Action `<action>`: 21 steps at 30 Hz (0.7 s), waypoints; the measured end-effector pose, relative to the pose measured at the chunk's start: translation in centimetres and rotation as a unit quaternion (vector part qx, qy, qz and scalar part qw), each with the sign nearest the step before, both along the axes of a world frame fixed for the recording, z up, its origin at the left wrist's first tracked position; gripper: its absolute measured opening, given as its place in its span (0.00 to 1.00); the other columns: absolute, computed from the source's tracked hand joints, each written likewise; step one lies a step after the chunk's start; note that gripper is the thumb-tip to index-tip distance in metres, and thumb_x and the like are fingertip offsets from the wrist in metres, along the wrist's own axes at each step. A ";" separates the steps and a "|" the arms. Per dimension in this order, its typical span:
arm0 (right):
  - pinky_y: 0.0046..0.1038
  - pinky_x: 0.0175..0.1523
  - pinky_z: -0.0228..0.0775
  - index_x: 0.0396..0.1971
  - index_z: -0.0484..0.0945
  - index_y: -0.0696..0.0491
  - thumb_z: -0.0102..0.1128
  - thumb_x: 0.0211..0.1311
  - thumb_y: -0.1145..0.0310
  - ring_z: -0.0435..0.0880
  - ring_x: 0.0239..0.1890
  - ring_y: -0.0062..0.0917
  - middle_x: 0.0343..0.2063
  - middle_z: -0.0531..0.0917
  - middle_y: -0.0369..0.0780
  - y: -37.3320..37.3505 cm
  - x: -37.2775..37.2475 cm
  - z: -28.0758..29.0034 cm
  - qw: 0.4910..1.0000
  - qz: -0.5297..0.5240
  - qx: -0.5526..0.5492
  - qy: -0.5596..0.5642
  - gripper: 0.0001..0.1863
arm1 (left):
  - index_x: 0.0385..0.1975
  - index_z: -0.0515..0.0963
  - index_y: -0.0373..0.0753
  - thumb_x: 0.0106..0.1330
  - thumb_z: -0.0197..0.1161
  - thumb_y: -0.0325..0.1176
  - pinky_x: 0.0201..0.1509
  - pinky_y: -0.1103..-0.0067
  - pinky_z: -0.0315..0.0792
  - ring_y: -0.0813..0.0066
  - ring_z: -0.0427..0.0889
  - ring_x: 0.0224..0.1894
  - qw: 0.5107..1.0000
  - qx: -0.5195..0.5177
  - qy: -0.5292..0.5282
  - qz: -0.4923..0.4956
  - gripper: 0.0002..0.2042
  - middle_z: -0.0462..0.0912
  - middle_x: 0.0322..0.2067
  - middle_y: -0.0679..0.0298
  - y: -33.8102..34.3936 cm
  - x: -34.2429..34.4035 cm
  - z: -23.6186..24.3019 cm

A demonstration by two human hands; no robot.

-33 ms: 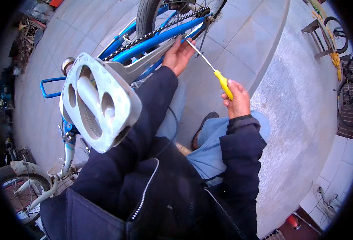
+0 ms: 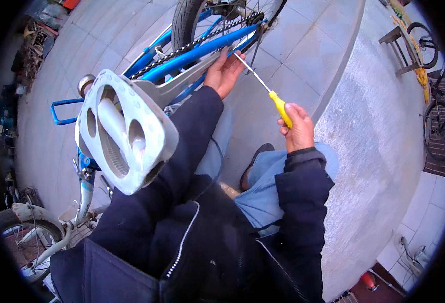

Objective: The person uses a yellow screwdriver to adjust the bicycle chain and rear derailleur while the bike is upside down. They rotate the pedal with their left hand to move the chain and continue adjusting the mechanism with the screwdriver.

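My right hand point(image 2: 298, 129) is wrapped round the yellow handle of a screwdriver point(image 2: 279, 106), its steel shaft slanting up and left. The screwdriver's tip meets the fingertips of my left hand point(image 2: 224, 73), below the blue frame tube point(image 2: 197, 53) of a bicycle. My left fingers are bent together at the rear end of a pale chain guard point(image 2: 182, 81); what they pinch there is hidden. A black chain point(image 2: 169, 59) runs along the tube toward the rear wheel point(image 2: 184, 22). Close to the camera, a large grey-white pedal point(image 2: 126, 131) covers part of my left sleeve.
A blue bent bar point(image 2: 66, 112) sticks out left of the pedal. Another bicycle's wheel point(image 2: 31, 247) stands at the lower left. On the right rises a pale concrete ledge point(image 2: 374, 151). Further off are a small bench point(image 2: 400, 48), more bicycles point(image 2: 436, 123) and a scrap pile point(image 2: 38, 43).
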State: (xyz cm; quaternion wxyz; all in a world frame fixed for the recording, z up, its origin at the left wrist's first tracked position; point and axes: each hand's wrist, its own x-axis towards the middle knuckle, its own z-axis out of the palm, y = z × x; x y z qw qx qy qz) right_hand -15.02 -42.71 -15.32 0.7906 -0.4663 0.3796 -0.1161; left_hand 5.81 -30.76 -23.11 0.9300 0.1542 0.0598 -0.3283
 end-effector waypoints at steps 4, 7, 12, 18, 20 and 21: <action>0.16 0.19 0.61 0.41 0.70 0.58 0.58 0.58 0.59 0.74 0.22 0.18 0.29 0.76 0.39 0.8 0.0 0.0 1.000 -0.001 -0.024 0.016 0.18 | 0.43 0.71 0.32 0.64 0.55 0.35 0.58 0.63 0.67 0.56 0.74 0.51 0.999 -0.044 0.014 -0.026 0.14 0.76 0.43 0.50 1.0 0.8 -1.0; 0.15 0.15 0.56 0.39 0.71 0.57 0.57 0.59 0.59 0.72 0.17 0.18 0.27 0.76 0.38 0.3 0.0 0.6 0.998 0.022 0.042 0.045 0.17 | 0.44 0.71 0.33 0.65 0.54 0.36 0.56 0.64 0.69 0.56 0.75 0.49 0.999 -0.031 0.021 -0.010 0.14 0.76 0.44 0.50 0.2 0.2 -0.7; 0.15 0.13 0.55 0.36 0.73 0.57 0.58 0.58 0.63 0.69 0.14 0.17 0.26 0.76 0.38 0.4 0.1 -0.1 1.000 -0.001 -0.012 0.028 0.14 | 0.45 0.72 0.40 0.63 0.57 0.36 0.59 0.64 0.66 0.57 0.73 0.51 0.999 0.008 -0.028 -0.014 0.13 0.76 0.44 0.53 0.6 -0.2 0.1; 0.16 0.18 0.61 0.39 0.71 0.57 0.62 0.54 0.68 0.73 0.19 0.18 0.28 0.77 0.38 0.6 0.1 -0.2 1.000 -0.008 -0.011 -0.009 0.15 | 0.44 0.73 0.43 0.61 0.59 0.37 0.61 0.64 0.63 0.57 0.71 0.53 1.000 0.002 -0.021 -0.013 0.13 0.76 0.44 0.53 0.7 -0.2 0.0; 0.16 0.17 0.61 0.40 0.70 0.57 0.62 0.55 0.67 0.73 0.18 0.18 0.27 0.77 0.39 0.6 0.0 -0.3 1.000 -0.010 -0.006 -0.021 0.16 | 0.43 0.74 0.43 0.60 0.60 0.37 0.60 0.63 0.63 0.56 0.71 0.53 1.000 0.005 -0.023 -0.011 0.12 0.75 0.44 0.53 0.7 -0.2 0.1; 0.16 0.16 0.60 0.40 0.70 0.57 0.61 0.55 0.66 0.73 0.17 0.18 0.27 0.77 0.39 0.6 0.0 -0.1 1.000 -0.013 -0.013 -0.021 0.16 | 0.43 0.74 0.43 0.60 0.60 0.37 0.60 0.63 0.63 0.56 0.71 0.53 1.000 0.000 -0.018 -0.012 0.12 0.75 0.44 0.53 0.5 -0.2 0.2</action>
